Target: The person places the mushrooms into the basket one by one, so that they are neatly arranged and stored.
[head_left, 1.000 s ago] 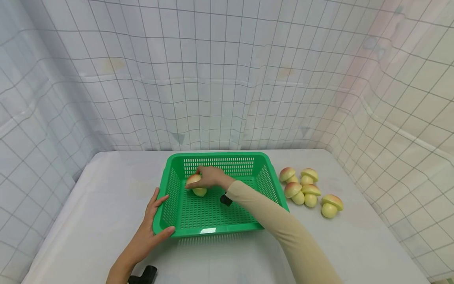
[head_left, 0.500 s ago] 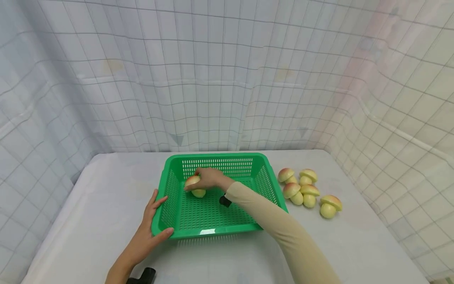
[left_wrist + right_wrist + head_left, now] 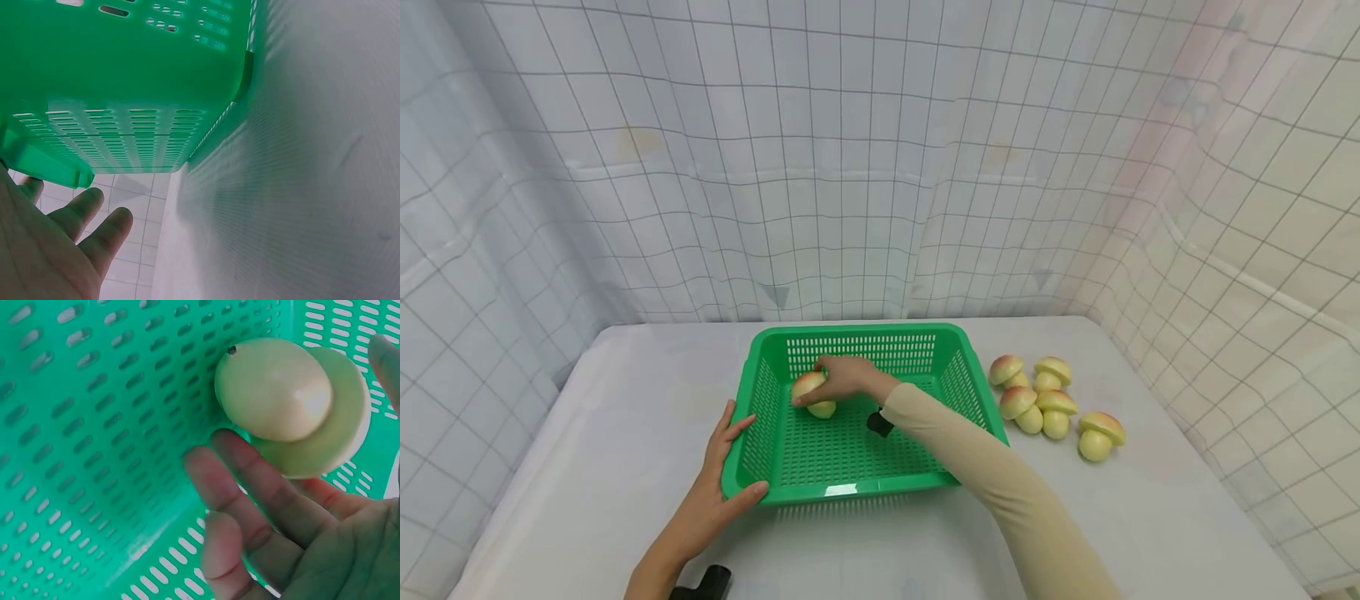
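Currently | right hand [image 3: 846, 375] — grasping mushroom [image 3: 294, 403] inside green basket [image 3: 820, 458] | left hand [image 3: 711, 496] — spread loosely, touching its side

I see only part of the mushroom [image 3: 808, 384] behind the right hand [image 3: 844, 378]; the sleeve [image 3: 992, 471] hides the near right corner of the basket [image 3: 831, 450], then runs off the head view's lower edge. That edge also cuts a black object [image 3: 706, 581] by the left hand [image 3: 713, 490]; I can't make out what it is.
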### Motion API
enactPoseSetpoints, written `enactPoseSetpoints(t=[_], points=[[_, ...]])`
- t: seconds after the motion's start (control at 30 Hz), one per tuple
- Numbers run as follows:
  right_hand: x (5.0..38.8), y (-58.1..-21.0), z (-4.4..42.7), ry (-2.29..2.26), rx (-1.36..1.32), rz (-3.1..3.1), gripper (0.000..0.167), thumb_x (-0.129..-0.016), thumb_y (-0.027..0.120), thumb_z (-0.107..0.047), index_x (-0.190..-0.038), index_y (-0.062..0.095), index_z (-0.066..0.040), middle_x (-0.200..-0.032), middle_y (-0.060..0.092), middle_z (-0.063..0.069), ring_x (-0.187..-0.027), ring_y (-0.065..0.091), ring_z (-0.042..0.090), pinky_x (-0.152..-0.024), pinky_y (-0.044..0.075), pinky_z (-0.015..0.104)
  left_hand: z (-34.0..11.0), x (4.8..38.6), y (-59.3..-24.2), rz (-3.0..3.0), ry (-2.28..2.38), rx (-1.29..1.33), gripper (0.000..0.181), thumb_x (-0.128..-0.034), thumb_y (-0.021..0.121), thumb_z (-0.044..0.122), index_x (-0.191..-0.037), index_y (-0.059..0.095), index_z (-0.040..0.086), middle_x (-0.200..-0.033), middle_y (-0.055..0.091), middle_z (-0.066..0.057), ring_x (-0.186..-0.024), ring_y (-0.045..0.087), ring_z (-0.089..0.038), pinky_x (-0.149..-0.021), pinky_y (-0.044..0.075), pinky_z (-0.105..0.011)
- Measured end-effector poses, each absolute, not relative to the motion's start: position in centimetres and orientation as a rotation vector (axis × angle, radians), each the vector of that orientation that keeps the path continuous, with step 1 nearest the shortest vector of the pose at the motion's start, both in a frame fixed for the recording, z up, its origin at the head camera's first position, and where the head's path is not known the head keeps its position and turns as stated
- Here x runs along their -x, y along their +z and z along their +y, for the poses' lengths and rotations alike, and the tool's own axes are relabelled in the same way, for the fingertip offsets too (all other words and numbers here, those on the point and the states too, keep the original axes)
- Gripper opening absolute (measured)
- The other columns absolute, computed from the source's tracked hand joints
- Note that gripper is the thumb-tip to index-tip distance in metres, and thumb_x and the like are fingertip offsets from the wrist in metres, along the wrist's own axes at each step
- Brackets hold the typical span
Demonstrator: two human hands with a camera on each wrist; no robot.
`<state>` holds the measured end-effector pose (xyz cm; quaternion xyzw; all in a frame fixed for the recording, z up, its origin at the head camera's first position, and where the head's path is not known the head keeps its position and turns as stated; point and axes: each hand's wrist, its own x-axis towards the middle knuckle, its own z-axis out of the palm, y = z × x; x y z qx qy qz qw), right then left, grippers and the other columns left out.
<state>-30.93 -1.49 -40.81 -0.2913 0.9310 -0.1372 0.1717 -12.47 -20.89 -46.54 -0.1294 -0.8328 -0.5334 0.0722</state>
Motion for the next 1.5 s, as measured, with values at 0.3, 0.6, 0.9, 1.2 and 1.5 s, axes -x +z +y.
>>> enactPoseSetpoints(t=[0.3, 0.6, 0.9, 1.2, 1.5], points=[[31.1, -39.4, 0.3, -0.285, 0.874, 2.615, 0.085, -0.078, 0.058, -0.069, -0.143, 0.042, -0.017, -0.136, 0.051, 0.004, -0.118, 0.05, 0.022, -0.088, 0.043, 0.037, -20.9, 12.3, -46.6, -2.489, -1.61, 0.388, 0.078, -0.0863, 0.065, 0.011, -0.15, 0.021, 0.019, -0.156, -0.013, 0.01, -0.14, -0.008, -0.03, -0.091, 0.016, -0.073], [30.6, -36.9, 4.6, -0.4, 0.889, 2.668, 0.077, -0.083, 0.056, -0.066, -0.138, 0.048, -0.014, -0.12, 0.062, 0.003, -0.104, 0.059, 0.017, -0.082, 0.046, 0.036, -20.9, 12.3, -46.4, -2.498, -1.62, 0.369, 0.079, -0.0861, 0.066, 0.013, -0.151, 0.021, 0.021, -0.156, -0.013, 0.01, -0.14, -0.007, -0.032, -0.092, 0.018, -0.07], [29.2, -33.7, 12.3, -0.723, 0.814, 2.876, 0.06, -0.089, 0.056, -0.056, -0.129, 0.057, -0.011, -0.099, 0.068, 0.004, -0.082, 0.063, 0.016, -0.072, 0.049, 0.039, -20.8, 12.3, -46.5, -2.507, -1.608, 0.356, 0.08, -0.0858, 0.067, 0.015, -0.151, 0.02, 0.023, -0.156, -0.013, 0.011, -0.14, -0.006, -0.033, -0.092, 0.019, -0.072], [27.6, -33.5, 22.0, -0.988, 0.559, 3.099, 0.058, -0.091, 0.053, -0.055, -0.127, 0.057, -0.009, -0.104, 0.067, 0.013, -0.089, 0.064, 0.026, -0.074, 0.048, 0.046, -20.8, 12.4, -46.6, -2.508, -1.602, 0.354, 0.08, -0.0854, 0.067, 0.015, -0.15, 0.021, 0.023, -0.156, -0.013, 0.009, -0.14, -0.006, -0.032, -0.091, 0.018, -0.073], [24.5, -36.6, 30.1, -0.948, 0.156, 3.145, 0.069, -0.095, 0.043, -0.056, -0.137, 0.044, -0.002, -0.115, 0.058, 0.03, -0.097, 0.057, 0.043, -0.073, 0.046, 0.052, -20.9, 12.3, -46.7, -2.507, -1.589, 0.365, 0.08, -0.0853, 0.067, 0.015, -0.15, 0.021, 0.023, -0.156, -0.012, 0.011, -0.14, -0.005, -0.031, -0.091, 0.019, -0.072]])
